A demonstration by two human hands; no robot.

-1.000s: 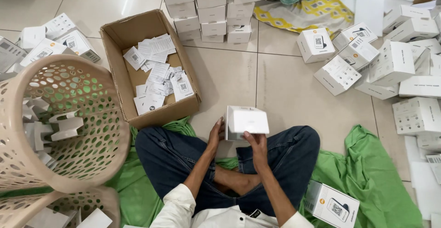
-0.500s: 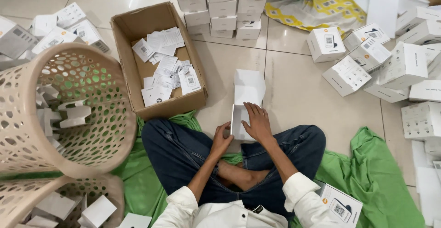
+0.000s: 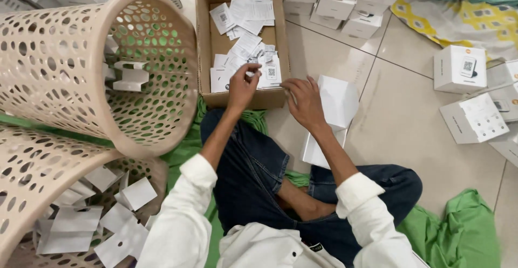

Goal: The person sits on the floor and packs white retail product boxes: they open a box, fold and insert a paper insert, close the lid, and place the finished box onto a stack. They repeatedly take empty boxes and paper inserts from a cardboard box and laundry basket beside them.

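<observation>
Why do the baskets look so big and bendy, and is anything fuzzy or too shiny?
Head view: the tan plastic perforated baskets sit close to the lens at the frame edge, so they look large and stretched; light is soft and even, with faint shadows on the pale floor tiles; the white cardboard box looks a little washed out; the left hand and right hand appear fairly sharp.

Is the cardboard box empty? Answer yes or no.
No, the cardboard box holds a loose pile of white leaflets, and the left hand reaches in over them.
</observation>
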